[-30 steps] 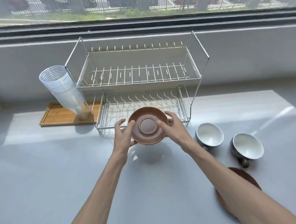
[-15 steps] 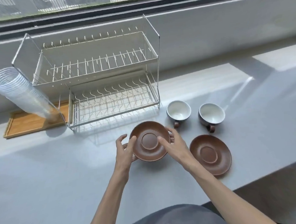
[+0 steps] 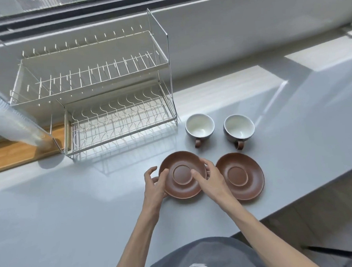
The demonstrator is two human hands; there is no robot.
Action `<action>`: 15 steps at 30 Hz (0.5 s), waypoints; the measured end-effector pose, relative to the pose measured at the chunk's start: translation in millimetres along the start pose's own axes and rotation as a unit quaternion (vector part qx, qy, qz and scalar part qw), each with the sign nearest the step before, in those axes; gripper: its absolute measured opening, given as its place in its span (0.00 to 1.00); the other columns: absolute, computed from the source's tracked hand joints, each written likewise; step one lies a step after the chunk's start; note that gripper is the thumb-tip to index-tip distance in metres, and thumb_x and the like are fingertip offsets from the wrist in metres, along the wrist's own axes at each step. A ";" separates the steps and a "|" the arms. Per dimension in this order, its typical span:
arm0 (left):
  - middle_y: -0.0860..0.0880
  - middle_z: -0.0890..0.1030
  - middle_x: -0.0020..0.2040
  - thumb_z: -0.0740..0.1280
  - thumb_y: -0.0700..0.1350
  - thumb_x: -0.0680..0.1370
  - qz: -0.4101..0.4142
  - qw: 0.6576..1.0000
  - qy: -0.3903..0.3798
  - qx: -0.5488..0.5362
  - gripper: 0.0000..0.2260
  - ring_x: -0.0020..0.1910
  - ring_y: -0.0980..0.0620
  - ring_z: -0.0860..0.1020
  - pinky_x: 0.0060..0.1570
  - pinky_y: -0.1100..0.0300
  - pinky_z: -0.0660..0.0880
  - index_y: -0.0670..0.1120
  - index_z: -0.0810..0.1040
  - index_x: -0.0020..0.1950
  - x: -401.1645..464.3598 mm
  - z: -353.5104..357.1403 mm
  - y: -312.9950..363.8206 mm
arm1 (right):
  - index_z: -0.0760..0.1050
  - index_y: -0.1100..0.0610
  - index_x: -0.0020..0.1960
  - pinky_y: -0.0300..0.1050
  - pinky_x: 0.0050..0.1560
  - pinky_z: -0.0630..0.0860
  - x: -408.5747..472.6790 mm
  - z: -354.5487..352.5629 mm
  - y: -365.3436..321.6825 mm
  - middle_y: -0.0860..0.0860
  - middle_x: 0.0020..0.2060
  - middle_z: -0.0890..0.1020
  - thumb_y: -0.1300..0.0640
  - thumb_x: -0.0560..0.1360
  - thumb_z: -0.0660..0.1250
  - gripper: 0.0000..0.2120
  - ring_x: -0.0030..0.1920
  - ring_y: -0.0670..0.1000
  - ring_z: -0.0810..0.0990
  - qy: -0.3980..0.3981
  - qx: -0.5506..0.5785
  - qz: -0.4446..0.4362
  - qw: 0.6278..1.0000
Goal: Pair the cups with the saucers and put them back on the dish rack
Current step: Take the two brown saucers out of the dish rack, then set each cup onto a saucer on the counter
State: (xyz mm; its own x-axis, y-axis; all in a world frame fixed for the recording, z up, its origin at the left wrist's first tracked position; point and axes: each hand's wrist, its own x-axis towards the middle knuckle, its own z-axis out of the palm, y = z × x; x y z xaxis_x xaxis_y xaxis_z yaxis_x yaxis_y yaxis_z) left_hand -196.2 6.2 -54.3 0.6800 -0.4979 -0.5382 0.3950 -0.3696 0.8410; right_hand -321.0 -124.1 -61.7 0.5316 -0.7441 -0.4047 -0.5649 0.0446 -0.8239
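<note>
Now both hands' fingers [image 3: 164, 173] clamp the face-up, slightly tilted saucer [image 3: 182, 174] by opposite rims.

A single head-worn wide-angle view is provided, directed forward and steeply downward from above the counter [image 3: 53, 221]. The dish rack [image 3: 99, 96] is seen at upper left, the window sill [image 3: 246, 17] beyond.

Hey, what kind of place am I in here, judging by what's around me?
Most likely a kitchen or pantry counter by a window: a two-tier wire dish rack stands on the grey countertop, with cups and brown saucers beside it and stacked plastic cups on a wooden tray.
</note>
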 end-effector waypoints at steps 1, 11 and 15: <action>0.47 0.77 0.62 0.68 0.58 0.78 -0.001 1.000 0.002 0.003 0.20 0.59 0.48 0.80 0.62 0.47 0.77 0.59 0.66 0.67 0.5 0.7 -0.4 | 0.66 0.45 0.73 0.54 0.71 0.69 0.5 -0.2 0.5 0.49 0.69 0.73 0.39 0.73 0.69 0.31 0.70 0.51 0.72 0.000 -0.003 -0.003 1.000; 0.47 0.76 0.62 0.68 0.58 0.78 -0.017 0.999 0.021 0.021 0.20 0.59 0.48 0.79 0.63 0.46 0.76 0.59 0.66 0.67 2.1 1.7 -3.2 | 0.64 0.47 0.75 0.48 0.73 0.64 0.6 -1.9 -1.1 0.52 0.72 0.70 0.42 0.77 0.67 0.30 0.74 0.51 0.67 -0.030 -0.051 -0.016 0.998; 0.48 0.76 0.60 0.69 0.60 0.75 -0.015 0.999 0.037 0.034 0.24 0.57 0.47 0.80 0.59 0.48 0.78 0.58 0.66 0.67 2.5 3.2 -2.8 | 0.62 0.46 0.76 0.48 0.71 0.63 -1.5 -3.9 -0.8 0.53 0.73 0.69 0.42 0.77 0.66 0.30 0.74 0.52 0.66 -0.051 -0.062 -0.011 0.997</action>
State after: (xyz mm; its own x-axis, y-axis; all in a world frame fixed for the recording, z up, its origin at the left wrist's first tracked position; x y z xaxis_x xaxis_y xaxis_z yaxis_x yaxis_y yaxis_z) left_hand -197.7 3.5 -58.2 0.7134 -0.4270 -0.5556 0.3747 -0.4376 0.8174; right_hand -323.8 -125.6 -58.9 0.6020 -0.6723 -0.4307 -0.6228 -0.0578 -0.7803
